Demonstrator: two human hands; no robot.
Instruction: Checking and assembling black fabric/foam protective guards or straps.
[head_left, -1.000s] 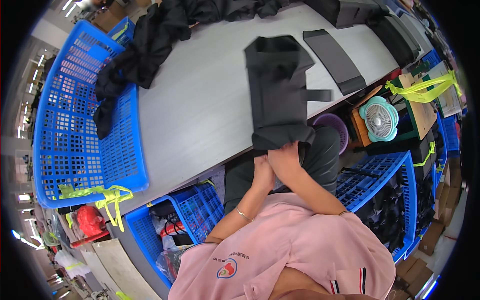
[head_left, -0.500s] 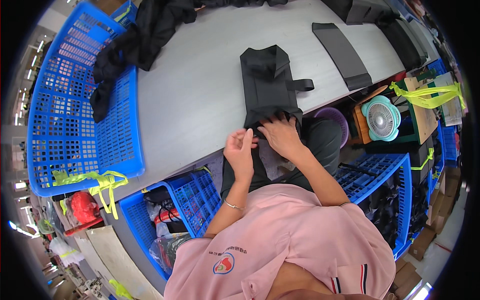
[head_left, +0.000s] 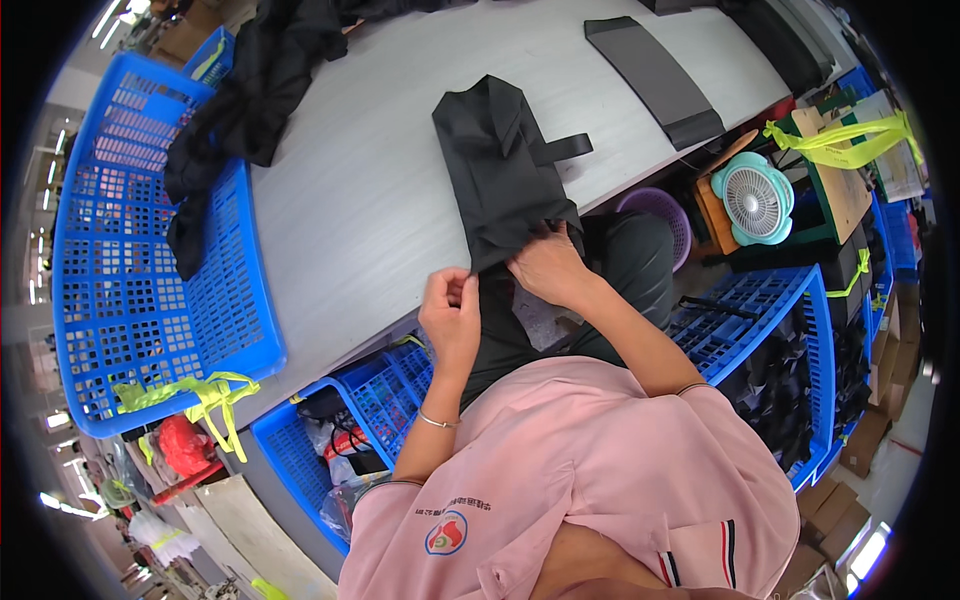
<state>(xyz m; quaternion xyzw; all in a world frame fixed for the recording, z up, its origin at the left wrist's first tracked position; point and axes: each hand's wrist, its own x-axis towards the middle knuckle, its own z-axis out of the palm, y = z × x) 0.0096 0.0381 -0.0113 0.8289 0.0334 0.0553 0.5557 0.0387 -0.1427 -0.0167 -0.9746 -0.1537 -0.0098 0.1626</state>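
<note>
A black fabric pouch (head_left: pixel 505 175) lies on the grey table (head_left: pixel 350 210), its near end reaching over the front edge. A short strap loop (head_left: pixel 568 149) sticks out from its right side, and its far end is folded with a raised flap. My left hand (head_left: pixel 452 312) is closed, thumb and fingers pinching the pouch's near left corner. At the near edge, my right hand (head_left: pixel 552 268) is closed on the fabric, with its fingertips partly hidden in the folds. A flat black and grey panel (head_left: pixel 655 80) lies apart at the far right of the table.
At left stands a large blue basket (head_left: pixel 268 345) with black fabric (head_left: pixel 270 100) draped over it. Below the table are another blue basket (head_left: pixel 345 400) and a purple bin (head_left: pixel 672 215). A turquoise fan (head_left: pixel 757 198) and a blue crate (head_left: pixel 815 350) of black pieces are at right.
My left hand has closed from loosely spread fingers onto the pouch's near left corner. My right hand's fingers have curled into the near edge. The view has shifted a little.
</note>
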